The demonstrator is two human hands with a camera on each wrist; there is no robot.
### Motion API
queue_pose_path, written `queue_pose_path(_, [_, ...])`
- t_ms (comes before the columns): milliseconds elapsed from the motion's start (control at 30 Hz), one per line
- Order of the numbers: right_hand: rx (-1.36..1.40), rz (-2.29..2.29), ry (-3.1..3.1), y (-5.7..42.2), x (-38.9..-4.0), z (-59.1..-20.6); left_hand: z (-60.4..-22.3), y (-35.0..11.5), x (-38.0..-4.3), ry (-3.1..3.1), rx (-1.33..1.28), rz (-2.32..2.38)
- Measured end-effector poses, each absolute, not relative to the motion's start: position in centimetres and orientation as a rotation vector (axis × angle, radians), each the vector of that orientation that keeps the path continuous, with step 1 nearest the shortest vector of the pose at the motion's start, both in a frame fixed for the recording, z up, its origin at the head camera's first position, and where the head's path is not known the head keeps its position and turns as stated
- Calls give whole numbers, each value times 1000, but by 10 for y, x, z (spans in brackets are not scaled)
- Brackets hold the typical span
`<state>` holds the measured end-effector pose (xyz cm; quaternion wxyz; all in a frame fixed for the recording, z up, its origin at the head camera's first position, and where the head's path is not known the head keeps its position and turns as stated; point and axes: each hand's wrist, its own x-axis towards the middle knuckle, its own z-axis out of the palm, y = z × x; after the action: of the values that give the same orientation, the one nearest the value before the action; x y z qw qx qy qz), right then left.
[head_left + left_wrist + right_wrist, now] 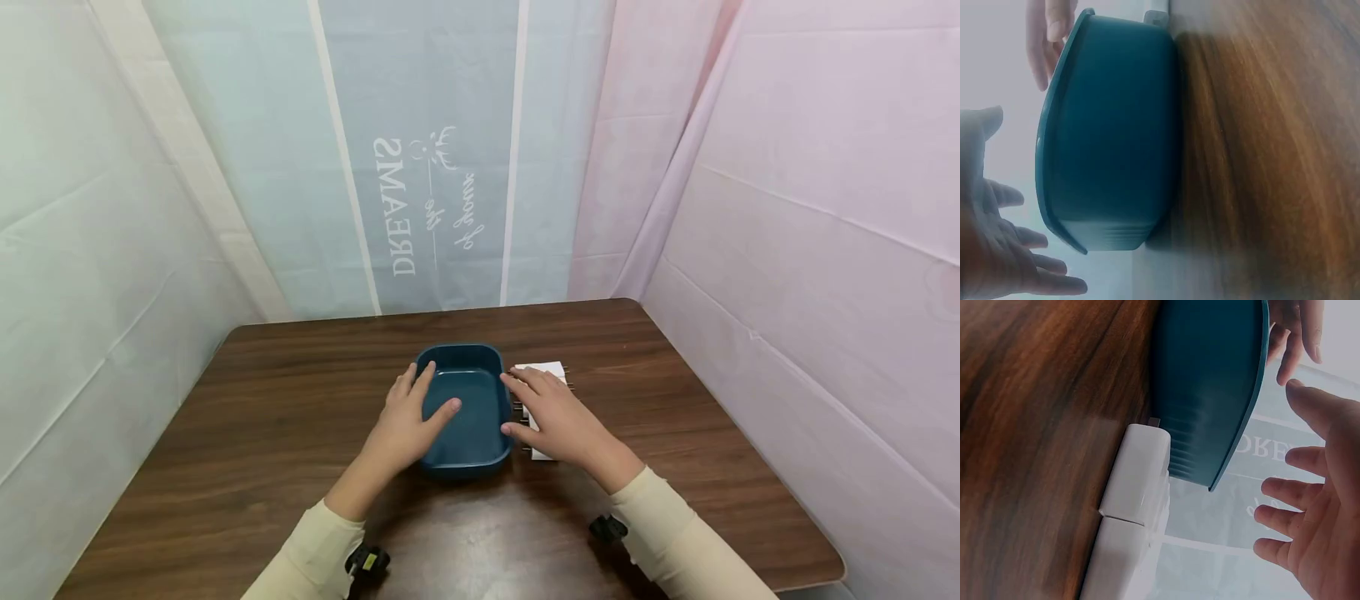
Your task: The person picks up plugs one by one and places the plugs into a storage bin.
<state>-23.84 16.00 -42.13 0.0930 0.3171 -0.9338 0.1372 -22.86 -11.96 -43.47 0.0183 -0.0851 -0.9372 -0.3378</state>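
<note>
A dark teal rectangular tub (467,425) stands upright on the table, with nothing inside it. Over its left rim my left hand (405,423) is held with fingers spread and thumb reaching above the inside. My right hand (561,418) hovers by the right rim, fingers parted, partly covering a row of white plug-like blocks (553,367) with metal prongs. In the right wrist view these white blocks (1138,472) lie end to end close beside the tub's wall (1210,387). Neither hand holds anything.
The brown wood-grain table (285,433) has rounded corners. Behind it hangs a pale blue curtain (442,75) with mirrored lettering, and white cloth walls (825,208) flank both sides. A small black device (367,562) is worn at each wrist.
</note>
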Motion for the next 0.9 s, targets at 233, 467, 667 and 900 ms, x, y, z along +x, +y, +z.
queue_pose_path(233, [920, 420, -2776, 162, -233, -419, -435, -123, -228, -2879, -165, -1116])
queue_pose_path(467, [881, 341, -2809, 167, -230, -424, -442, -120, -223, -2885, -47, -1161])
queue_pose_path(667, [884, 311, -2803, 171, -230, -425, -445, -122, -225, -2868, 44, -1232])
queue_pose_path(900, [937, 280, -2760, 176, -231, -431, -449, -124, -229, -2832, 113, -1307])
